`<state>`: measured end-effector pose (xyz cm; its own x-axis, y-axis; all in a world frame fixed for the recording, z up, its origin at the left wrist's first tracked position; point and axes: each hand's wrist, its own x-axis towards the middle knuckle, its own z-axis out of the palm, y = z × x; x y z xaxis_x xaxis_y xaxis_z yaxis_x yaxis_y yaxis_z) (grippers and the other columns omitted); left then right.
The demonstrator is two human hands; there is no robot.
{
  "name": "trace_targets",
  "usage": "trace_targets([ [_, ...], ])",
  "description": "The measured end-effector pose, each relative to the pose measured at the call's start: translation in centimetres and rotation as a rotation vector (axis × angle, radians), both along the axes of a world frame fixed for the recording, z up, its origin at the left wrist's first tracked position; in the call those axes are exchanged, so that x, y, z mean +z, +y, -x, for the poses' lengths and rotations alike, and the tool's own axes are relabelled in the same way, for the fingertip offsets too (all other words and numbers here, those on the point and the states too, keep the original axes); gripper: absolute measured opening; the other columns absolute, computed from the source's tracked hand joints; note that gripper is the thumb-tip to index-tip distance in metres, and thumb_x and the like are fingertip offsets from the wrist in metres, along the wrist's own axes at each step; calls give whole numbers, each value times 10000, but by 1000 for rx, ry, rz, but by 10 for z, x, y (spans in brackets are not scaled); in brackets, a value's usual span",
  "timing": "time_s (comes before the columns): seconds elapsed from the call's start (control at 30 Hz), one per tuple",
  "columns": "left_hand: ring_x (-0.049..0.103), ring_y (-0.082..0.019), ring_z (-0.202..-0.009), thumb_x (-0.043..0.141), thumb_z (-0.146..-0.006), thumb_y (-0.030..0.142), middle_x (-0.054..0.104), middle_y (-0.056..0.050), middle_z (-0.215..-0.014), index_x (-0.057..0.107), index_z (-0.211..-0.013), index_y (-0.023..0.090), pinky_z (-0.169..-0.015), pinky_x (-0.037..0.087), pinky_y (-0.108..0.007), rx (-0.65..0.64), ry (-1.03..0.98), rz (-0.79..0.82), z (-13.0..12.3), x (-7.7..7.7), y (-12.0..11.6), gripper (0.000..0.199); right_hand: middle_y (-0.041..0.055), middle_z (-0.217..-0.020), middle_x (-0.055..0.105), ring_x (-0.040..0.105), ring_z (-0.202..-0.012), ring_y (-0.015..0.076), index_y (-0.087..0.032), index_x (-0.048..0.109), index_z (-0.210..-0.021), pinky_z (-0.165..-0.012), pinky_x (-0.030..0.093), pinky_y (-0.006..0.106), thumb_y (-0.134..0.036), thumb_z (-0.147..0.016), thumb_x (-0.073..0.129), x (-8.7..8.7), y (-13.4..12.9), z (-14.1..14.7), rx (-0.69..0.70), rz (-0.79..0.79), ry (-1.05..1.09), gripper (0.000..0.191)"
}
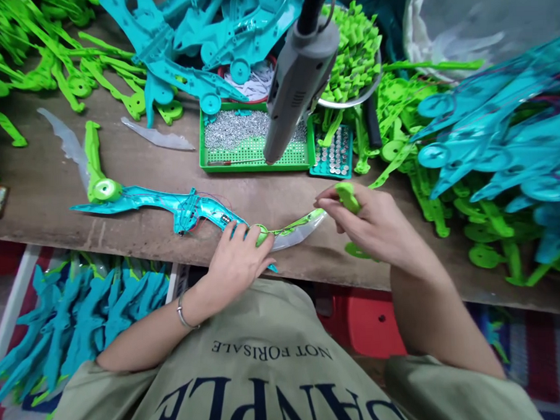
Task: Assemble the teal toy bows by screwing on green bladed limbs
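A blue plastic toy bow body (161, 196) lies across the workbench, with thin wires at its middle. My left hand (238, 261) presses down on its right end, fingers curled over the joint where a green arm (299, 223) meets it. Under that arm runs a translucent blade (297, 235). My right hand (371, 224) is closed around a green plastic piece (348, 198), with thumb and forefinger pinched by the arm's outer tip. What the pinch holds is too small to tell. At the body's left end stands another green arm (93, 159) with a translucent blade (68, 142).
A green tray (257, 168) of small screws stands behind, beside a teal tray (332, 152) of round metal pieces. A grey electric screwdriver (297, 79) hangs over them. Blue parts (503, 132) and green parts (421, 166) pile up at right. A loose blade (158, 136) lies at left.
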<state>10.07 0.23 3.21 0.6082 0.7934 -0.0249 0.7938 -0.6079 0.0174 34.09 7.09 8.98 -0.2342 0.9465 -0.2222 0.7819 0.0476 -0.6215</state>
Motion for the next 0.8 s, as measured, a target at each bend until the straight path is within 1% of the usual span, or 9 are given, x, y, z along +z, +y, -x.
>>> trace_targets([
  [0.1,589,-312,-968,724,-915,452,642,-118,-1048,649,-1256,173,-919,501,-479,-6,6,-9,1,0,-1,446,8,-628,611,573,-543,162,-241,658,-888,-539,448,306,-462,-982,556,2,-15,-7,-191,-103,223,262],
  [0.17,597,-315,-978,725,-917,437,649,-122,-1051,627,-1301,158,-933,504,-489,-5,2,-14,2,-1,-2,485,1,-627,613,529,-499,137,-251,643,-858,-495,427,291,-449,-974,583,-2,-24,-9,-283,-166,413,238],
  [0.3,622,-313,-1029,691,-948,417,678,-149,-1143,589,-1356,109,-975,506,-493,-16,-32,-20,7,-2,-4,521,6,-727,717,478,-405,91,-235,636,-841,-369,334,240,-297,-846,704,-22,-29,-11,-392,-277,805,92],
  [0.37,635,-308,-1058,664,-969,411,686,-155,-1201,600,-1330,97,-988,511,-485,-31,-62,-24,10,-3,-5,483,1,-733,742,491,-370,97,-220,631,-839,-319,306,226,-207,-746,719,-35,-27,-12,-432,-341,959,129],
  [0.47,655,-292,-1095,637,-991,382,696,-154,-1241,612,-1293,88,-984,528,-451,-60,-128,-57,17,-6,-5,422,-6,-721,751,520,-369,119,-215,613,-837,-324,372,237,-118,-649,683,-52,-24,-16,-506,-451,1074,223],
  [0.53,666,-278,-1107,612,-1008,329,707,-154,-1231,622,-1258,84,-975,539,-427,-80,-170,-87,22,-8,-5,350,-10,-720,744,564,-424,128,-218,615,-835,-393,441,250,-115,-620,677,-61,-23,-20,-564,-556,1073,246],
  [0.6,679,-263,-1102,581,-1022,276,723,-146,-1188,637,-1210,88,-971,547,-407,-92,-207,-108,26,-11,-6,272,-7,-755,729,632,-539,141,-216,637,-827,-515,510,278,-154,-626,700,-66,-26,-28,-615,-598,976,219],
  [0.7,685,-250,-1112,561,-1028,237,737,-125,-1144,647,-1174,100,-984,551,-395,-101,-256,-116,29,-14,-6,218,13,-803,695,660,-682,163,-217,686,-824,-647,514,323,-270,-706,728,-64,-33,-48,-662,-417,611,137],
  [0.8,681,-247,-1130,569,-1018,204,740,-114,-1160,649,-1173,111,-996,549,-402,-106,-292,-123,30,-17,-7,197,29,-719,664,584,-590,166,-225,715,-838,-542,428,321,-421,-762,720,-57,-40,-69,-626,-186,290,210],
])
